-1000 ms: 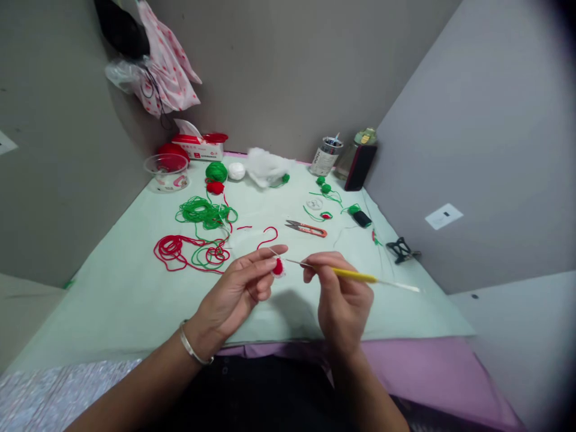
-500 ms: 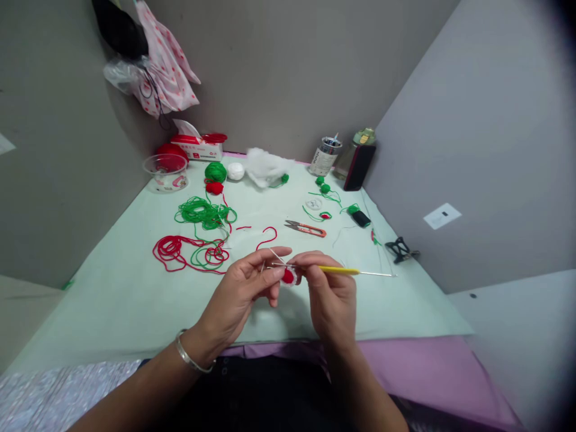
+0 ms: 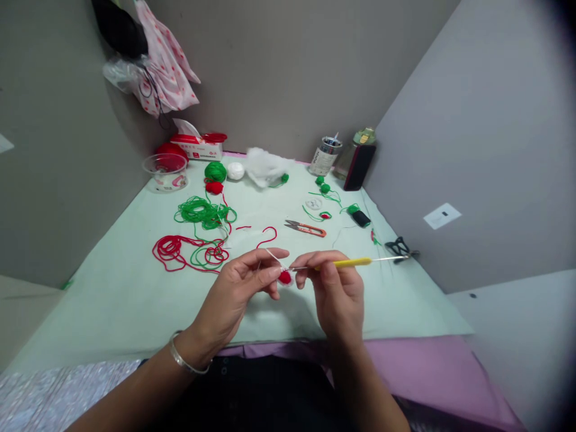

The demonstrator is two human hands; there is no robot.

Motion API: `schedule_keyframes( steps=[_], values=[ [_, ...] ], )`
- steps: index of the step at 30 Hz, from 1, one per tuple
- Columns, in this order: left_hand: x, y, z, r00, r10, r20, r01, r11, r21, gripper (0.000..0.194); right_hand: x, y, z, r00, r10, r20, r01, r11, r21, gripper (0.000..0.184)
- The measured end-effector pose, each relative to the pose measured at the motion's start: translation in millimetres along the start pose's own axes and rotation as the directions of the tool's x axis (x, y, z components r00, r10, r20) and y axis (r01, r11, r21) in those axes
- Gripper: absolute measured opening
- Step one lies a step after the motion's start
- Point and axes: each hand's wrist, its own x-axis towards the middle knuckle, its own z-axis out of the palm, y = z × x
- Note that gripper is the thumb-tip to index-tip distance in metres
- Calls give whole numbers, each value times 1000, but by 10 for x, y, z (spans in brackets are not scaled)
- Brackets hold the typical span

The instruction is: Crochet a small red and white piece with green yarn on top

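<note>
Between thumb and fingers, my left hand (image 3: 252,277) pinches a small round crochet piece (image 3: 285,277), red in the middle with a white edge. White yarn (image 3: 273,257) runs from the piece up over the raised left index finger. My right hand (image 3: 338,288) is closed round a crochet hook (image 3: 353,263) with a yellow grip; its thin metal tip meets the white edge of the piece. Both hands are held above the front of the table, and the left fingers partly hide the piece.
Beyond my hands lie orange thread snips (image 3: 306,228), loose red yarn (image 3: 170,247) and a green yarn tangle (image 3: 202,213). White stuffing (image 3: 265,168), a plastic tub (image 3: 165,174), a tissue box (image 3: 200,149) and a bottle (image 3: 355,157) stand further back. Black-handled scissors (image 3: 398,247) lie right.
My right hand has shifted right with the crochet hook, drawing its tip back to the edge of the piece. The hook's far end has swung up and right.
</note>
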Motion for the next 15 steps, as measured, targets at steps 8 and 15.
schedule_keyframes(
  steps=[8, 15],
  values=[
    [-28, -63, -75, 983, 182, -37, -170, 960, 222, 14, -63, -74, 3, 967, -230, 111, 252, 930, -269, 24],
    [-43, -35, -37, 953, 289, -87, -244, 907, 343, 9, -59, -32, 18, 932, -308, 190, 357, 869, -343, 26]
  ],
)
